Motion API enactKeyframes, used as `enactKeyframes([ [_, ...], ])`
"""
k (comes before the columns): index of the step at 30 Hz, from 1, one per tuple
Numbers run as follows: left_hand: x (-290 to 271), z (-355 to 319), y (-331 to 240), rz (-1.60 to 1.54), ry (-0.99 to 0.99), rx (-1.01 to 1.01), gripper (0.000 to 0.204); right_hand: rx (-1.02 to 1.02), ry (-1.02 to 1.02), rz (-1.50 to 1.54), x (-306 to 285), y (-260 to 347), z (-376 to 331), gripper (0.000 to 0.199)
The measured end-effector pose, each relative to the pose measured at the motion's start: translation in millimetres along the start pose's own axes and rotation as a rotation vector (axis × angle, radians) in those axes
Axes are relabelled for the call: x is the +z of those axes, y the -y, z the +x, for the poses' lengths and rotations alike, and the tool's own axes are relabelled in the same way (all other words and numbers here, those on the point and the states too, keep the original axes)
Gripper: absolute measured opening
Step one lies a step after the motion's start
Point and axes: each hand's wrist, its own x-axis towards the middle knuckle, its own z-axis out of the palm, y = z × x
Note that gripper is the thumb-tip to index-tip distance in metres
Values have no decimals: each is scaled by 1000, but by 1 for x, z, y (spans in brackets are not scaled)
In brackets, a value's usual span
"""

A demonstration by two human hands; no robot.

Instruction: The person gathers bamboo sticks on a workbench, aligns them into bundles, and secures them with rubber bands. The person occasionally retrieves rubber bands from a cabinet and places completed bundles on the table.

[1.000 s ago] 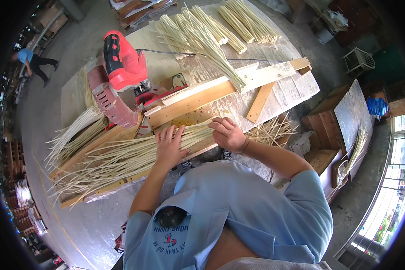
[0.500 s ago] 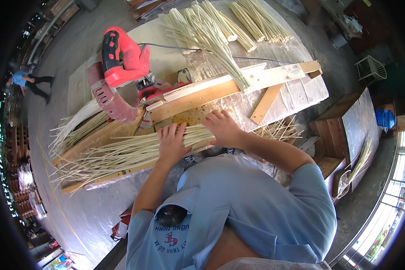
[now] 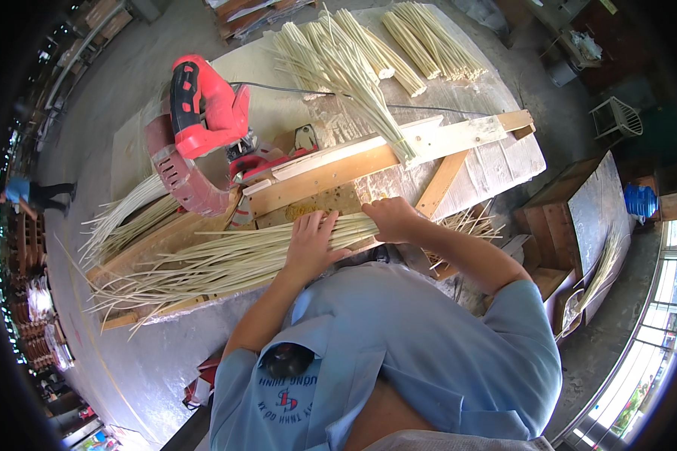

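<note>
A long bundle of pale, thin cane-like strips (image 3: 226, 259) lies along the near side of the workbench, its loose ends fanned out to the left. My left hand (image 3: 311, 244) is wrapped over the bundle near its right part. At the right end, my right hand (image 3: 393, 219) closes around the tips with fingers curled. Just beyond my hands runs a wooden fence (image 3: 331, 177) of nailed boards. A red and black power saw (image 3: 207, 109) with a round dusty guard stands past the fence's left end; its blade is hidden from me.
Several bundles of strips (image 3: 436, 45) lie at the bench's far side, one group (image 3: 368, 98) reaching over the fence. A black cord (image 3: 293, 90) trails from the saw. Cut offcuts (image 3: 470, 229) pile beyond my right forearm. Further right stands a wooden cabinet (image 3: 557, 225). A person (image 3: 37, 197) walks at far left.
Both hands have shifted a little to the right along the bench, and the bundle's right end with them. My right fingers have curled in more. The distant person has moved left.
</note>
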Motion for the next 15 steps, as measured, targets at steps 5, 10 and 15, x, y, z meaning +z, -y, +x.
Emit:
enactKeyframes([
  [5,2,4,18,-223,57,-117,76,-111,-382,5,-4,-2,-19,57],
  [10,-3,16,1,-91,41,25,81,166,-577,443,-17,44,-43,20],
  [15,15,26,-7,-38,33,131,88,415,-640,324,19,73,-13,19],
])
